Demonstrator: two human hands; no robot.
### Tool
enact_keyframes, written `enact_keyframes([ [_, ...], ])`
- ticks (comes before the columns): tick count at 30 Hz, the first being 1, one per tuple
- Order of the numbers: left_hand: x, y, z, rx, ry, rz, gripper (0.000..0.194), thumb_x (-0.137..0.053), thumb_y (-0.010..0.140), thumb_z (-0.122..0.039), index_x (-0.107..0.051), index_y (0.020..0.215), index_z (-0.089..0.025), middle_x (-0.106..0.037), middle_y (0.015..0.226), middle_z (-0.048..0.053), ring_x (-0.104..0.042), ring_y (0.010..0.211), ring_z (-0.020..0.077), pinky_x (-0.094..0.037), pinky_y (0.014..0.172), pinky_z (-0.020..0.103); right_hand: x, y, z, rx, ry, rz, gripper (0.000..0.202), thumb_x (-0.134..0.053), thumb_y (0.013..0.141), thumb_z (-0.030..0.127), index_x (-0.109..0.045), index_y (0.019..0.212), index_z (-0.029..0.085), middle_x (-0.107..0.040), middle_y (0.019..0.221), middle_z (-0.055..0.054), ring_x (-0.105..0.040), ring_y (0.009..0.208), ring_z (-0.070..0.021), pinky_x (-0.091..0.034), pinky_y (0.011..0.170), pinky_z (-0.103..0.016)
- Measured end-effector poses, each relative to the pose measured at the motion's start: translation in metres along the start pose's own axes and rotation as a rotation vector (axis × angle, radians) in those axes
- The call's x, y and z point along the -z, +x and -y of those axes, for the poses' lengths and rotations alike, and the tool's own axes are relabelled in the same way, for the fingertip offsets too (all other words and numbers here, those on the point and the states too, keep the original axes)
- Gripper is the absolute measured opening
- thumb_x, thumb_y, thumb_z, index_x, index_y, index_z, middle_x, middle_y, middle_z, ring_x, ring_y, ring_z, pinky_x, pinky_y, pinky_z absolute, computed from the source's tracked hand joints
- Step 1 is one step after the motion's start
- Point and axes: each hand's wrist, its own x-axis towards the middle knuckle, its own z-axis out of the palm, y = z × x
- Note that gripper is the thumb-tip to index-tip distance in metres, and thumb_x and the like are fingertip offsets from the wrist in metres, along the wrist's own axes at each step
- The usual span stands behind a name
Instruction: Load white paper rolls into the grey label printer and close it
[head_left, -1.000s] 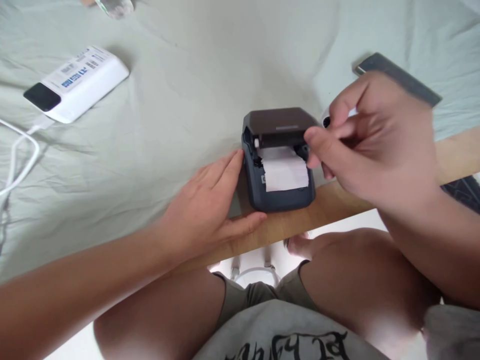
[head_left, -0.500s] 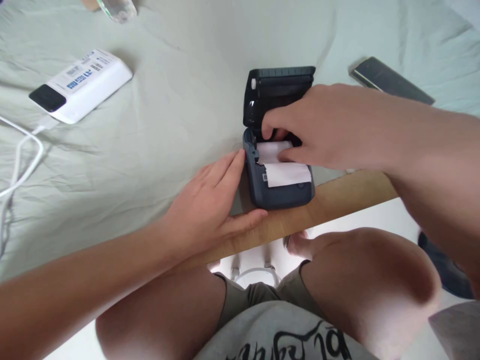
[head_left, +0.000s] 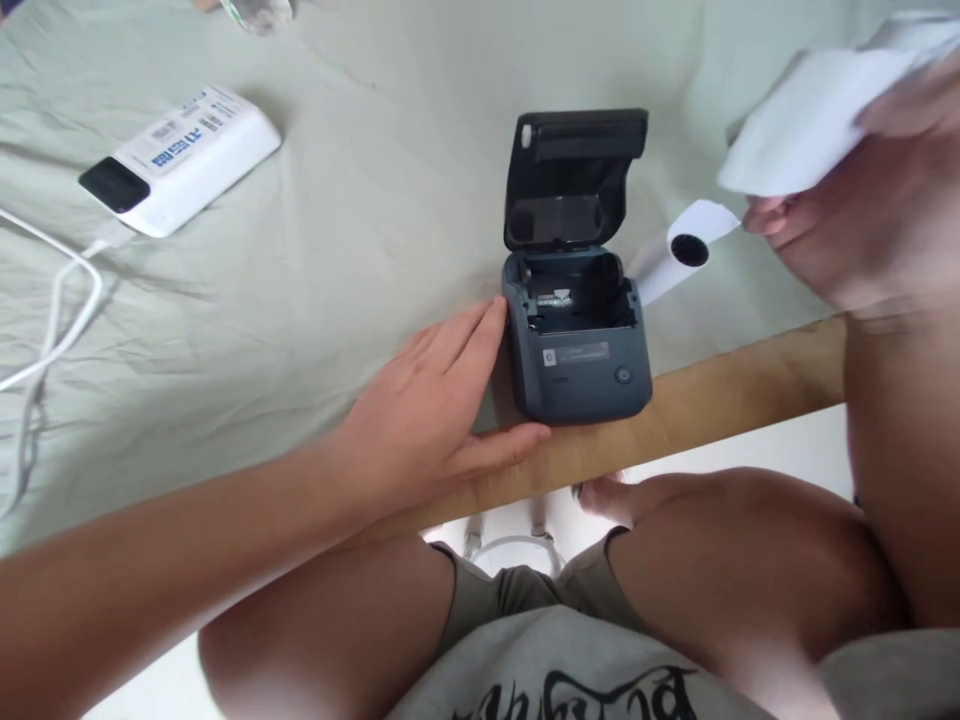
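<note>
A small dark label printer (head_left: 581, 385) stands near the table's front edge with its lid (head_left: 570, 170) raised. No roll lies in its compartment. My left hand (head_left: 431, 410) rests flat at the printer's left side, fingers stretched along it and thumb by its front edge. At the upper right, blurred by motion, my right hand (head_left: 877, 200) grips white paper (head_left: 817, 120). Just right of the printer is a white paper roll (head_left: 664, 268) with a dark core opening; its loose end reaches toward my right fingertips. Whether it joins the held paper I cannot tell.
A white power bank (head_left: 187, 165) with a plugged-in white cable (head_left: 56, 310) lies on the left of the pale green cloth (head_left: 375, 180). A clear plastic item (head_left: 259, 12) is at the top edge. The wooden table edge (head_left: 735, 380) runs in front of my knees.
My right hand has left the printer's compartment, moving up and right with white paper. The roll is now outside, right of the printer. My left hand stays against the printer.
</note>
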Motion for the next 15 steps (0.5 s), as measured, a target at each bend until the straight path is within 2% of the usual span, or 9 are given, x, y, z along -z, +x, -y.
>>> enact_keyframes([
  [2, 0.0, -0.001, 0.0, -0.005, 0.008, -0.003, 0.11, -0.076, 0.116, -0.072, -0.044, 0.199, -0.007, -0.057, 0.202, 0.028, -0.06, 0.187, 0.0485, -0.052, 0.158, 0.061, -0.007, -0.007, -0.016, -0.053, 0.066, -0.042, 0.077, -0.098, 0.058, 0.076, -0.044, 0.083, 0.027, -0.053, 0.075, -0.002, -0.055, 0.065, -0.0152, -0.044, 0.06, -0.04],
  [4, 0.0, -0.002, 0.001, -0.014, 0.008, -0.002, 0.108, -0.075, 0.117, -0.071, -0.044, 0.199, -0.008, -0.056, 0.204, 0.026, -0.059, 0.189, 0.0469, -0.05, 0.159, 0.06, -0.008, -0.014, -0.028, -0.079, 0.036, -0.089, 0.071, -0.105, 0.063, 0.064, -0.048, 0.081, 0.026, -0.057, 0.073, -0.001, -0.055, 0.066, -0.0132, -0.046, 0.066, -0.039],
  [6, 0.0, -0.003, 0.003, -0.026, 0.002, 0.001, 0.109, -0.073, 0.118, -0.073, -0.043, 0.199, -0.007, -0.054, 0.205, 0.026, -0.058, 0.19, 0.0468, -0.048, 0.16, 0.061, 0.0, -0.017, -0.039, -0.095, -0.051, -0.123, 0.064, -0.11, 0.071, 0.056, -0.056, 0.086, 0.025, -0.067, 0.079, -0.002, -0.061, 0.072, -0.0137, -0.049, 0.073, -0.04],
  [8, 0.0, -0.003, 0.003, -0.024, 0.001, 0.001, 0.111, -0.075, 0.117, -0.074, -0.043, 0.199, -0.007, -0.055, 0.204, 0.028, -0.059, 0.189, 0.0481, -0.05, 0.159, 0.062, 0.01, -0.014, -0.048, -0.109, -0.226, -0.136, 0.061, -0.114, 0.076, 0.055, -0.065, 0.096, 0.024, -0.076, 0.089, -0.003, -0.066, 0.08, -0.0145, -0.054, 0.08, -0.041],
  [12, 0.001, -0.003, 0.003, 0.006, 0.005, -0.001, 0.109, -0.079, 0.114, -0.072, -0.045, 0.2, -0.015, -0.058, 0.202, 0.024, -0.062, 0.185, 0.0496, -0.054, 0.156, 0.065, 0.024, -0.002, -0.066, -0.193, -0.633, -0.093, 0.084, -0.124, 0.063, 0.06, -0.081, 0.127, 0.025, -0.088, 0.119, -0.01, -0.071, 0.094, -0.018, -0.062, 0.092, -0.044],
  [15, 0.002, -0.002, 0.002, 0.002, -0.005, 0.0, 0.109, -0.08, 0.114, -0.073, -0.046, 0.201, -0.017, -0.058, 0.203, 0.022, -0.061, 0.185, 0.0495, -0.052, 0.157, 0.065, 0.029, -0.003, -0.076, -0.231, -0.73, -0.084, 0.096, -0.119, 0.07, 0.062, -0.08, 0.15, 0.026, -0.087, 0.141, -0.015, -0.076, 0.105, -0.0212, -0.065, 0.103, -0.048],
])
